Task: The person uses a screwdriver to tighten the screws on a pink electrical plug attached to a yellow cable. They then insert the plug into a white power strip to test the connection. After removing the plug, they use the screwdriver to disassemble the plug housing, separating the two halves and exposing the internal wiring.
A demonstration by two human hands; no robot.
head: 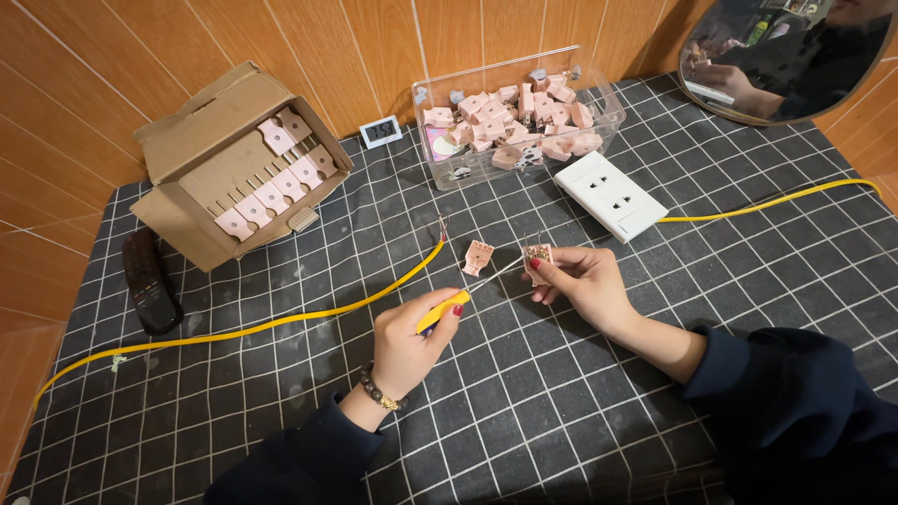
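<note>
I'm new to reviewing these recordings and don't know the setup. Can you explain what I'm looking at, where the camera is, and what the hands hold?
There is one picture, from a camera on a person's head, looking down. No machine: two bare hands. The left hand holds a yellow-handled screwdriver, its tip at a small pink plug part held in the right hand. On the checked cloth lie another pink part, a yellow cable, a white socket, a clear tub and a cardboard box of pink parts, and a dark remote.
</note>
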